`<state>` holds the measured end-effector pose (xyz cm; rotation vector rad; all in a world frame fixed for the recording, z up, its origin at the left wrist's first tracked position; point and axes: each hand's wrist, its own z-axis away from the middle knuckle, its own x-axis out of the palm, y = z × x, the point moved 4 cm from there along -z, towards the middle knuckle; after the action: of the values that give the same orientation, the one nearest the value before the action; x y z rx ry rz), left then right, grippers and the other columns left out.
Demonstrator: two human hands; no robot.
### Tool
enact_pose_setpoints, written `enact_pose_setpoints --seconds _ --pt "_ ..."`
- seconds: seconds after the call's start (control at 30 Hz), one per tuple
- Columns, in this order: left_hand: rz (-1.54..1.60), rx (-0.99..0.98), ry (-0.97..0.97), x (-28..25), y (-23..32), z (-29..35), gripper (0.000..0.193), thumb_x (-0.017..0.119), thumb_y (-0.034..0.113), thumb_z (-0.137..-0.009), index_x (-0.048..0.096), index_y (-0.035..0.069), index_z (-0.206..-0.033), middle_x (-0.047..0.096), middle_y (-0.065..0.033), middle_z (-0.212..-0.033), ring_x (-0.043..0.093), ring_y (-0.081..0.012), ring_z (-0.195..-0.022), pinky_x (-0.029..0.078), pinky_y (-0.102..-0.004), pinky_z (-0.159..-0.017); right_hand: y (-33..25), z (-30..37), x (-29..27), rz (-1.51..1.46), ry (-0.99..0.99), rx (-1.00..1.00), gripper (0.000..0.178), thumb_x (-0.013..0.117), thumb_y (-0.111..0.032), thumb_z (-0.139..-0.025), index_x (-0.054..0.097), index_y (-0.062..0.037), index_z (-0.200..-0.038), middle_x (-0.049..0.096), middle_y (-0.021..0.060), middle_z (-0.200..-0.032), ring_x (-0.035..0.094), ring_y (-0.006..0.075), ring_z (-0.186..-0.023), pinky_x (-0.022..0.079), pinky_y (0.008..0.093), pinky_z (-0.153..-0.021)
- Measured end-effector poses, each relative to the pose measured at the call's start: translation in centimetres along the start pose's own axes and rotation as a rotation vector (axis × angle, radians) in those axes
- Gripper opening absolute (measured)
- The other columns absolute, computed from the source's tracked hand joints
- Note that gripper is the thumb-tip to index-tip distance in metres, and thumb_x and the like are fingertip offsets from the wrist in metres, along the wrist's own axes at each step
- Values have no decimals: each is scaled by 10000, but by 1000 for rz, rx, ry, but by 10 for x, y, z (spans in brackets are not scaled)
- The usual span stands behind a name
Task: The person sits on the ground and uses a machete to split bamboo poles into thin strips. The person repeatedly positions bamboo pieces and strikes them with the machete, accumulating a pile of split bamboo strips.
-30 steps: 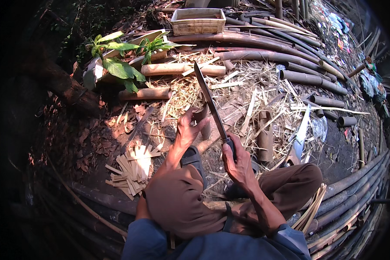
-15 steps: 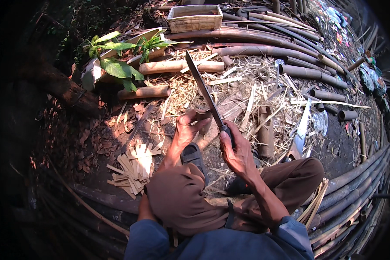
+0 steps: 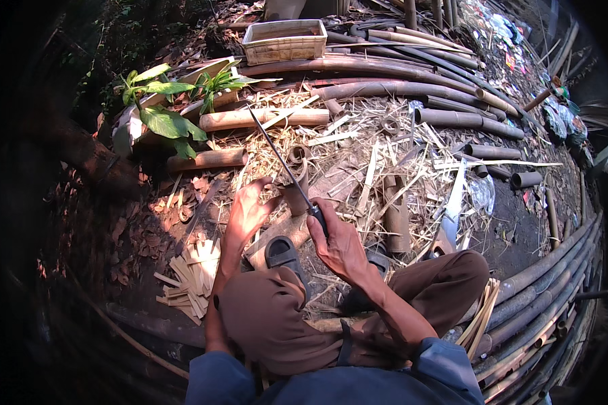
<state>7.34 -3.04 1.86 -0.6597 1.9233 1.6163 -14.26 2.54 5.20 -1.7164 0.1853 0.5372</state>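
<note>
My right hand (image 3: 338, 239) is closed around the dark handle of a long knife (image 3: 280, 155), whose narrow blade slants up and to the left. Behind the blade, a short piece of bamboo (image 3: 295, 200) stands on a wooden block (image 3: 270, 236), partly hidden. Just left of that piece is my left hand (image 3: 248, 210), thumb and fingers spread; the thumb is close to the bamboo, and I cannot tell if it touches. A pile of flat bamboo strips (image 3: 194, 278) lies on the ground left of my knee.
A handsaw (image 3: 454, 202) lies to the right among shavings, near a bamboo tube (image 3: 396, 216). Bamboo poles (image 3: 385, 88) are stacked across the back, beside a plastic crate (image 3: 284, 46). More poles (image 3: 540, 290) lie at the right. A leafy plant (image 3: 165, 121) grows at the left.
My left hand has opened and moved away from the bamboo piece. The knife in my right hand has tipped further left. The whole view has shifted slightly.
</note>
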Motion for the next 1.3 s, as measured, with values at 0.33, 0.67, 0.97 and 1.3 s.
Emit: enact_pose_setpoints --seconds 0.33,0.67,0.97,1.3 --pt "-308 869 352 -91 166 -118 244 553 194 -967 649 33 -1124 653 -146 -1145 613 -333 -1083 502 -394 -918 -11 -2 4 -39 61 -50 315 539 -187 -972 487 -77 -1262 631 227 -767 662 401 -697 492 438 -600" --pt "-384 651 241 -83 179 -133 252 583 215 -949 657 72 -1143 713 -131 -978 697 -310 -878 550 -364 -747 -61 0 -52 -144 -39 -18 414 575 -229 -963 497 -60 -1332 663 219 -817 698 337 -735 510 386 -635" --pt "-301 394 16 11 -6 -136 274 577 241 -933 676 95 -1143 669 -194 -1111 653 -367 -992 535 -431 -825 61 2 34 -51 -56 49 363 574 -235 -955 522 -64 -1271 659 268 -825 667 432 -767 518 463 -646" --pt "195 382 366 29 -22 -138 340 530 111 -975 514 24 -1303 595 -183 -1221 610 -290 -1093 488 -377 -949 113 -4 47 39 -41 124 370 565 -358 -958 538 -83 -1203 650 241 -827 650 408 -755 493 448 -666"
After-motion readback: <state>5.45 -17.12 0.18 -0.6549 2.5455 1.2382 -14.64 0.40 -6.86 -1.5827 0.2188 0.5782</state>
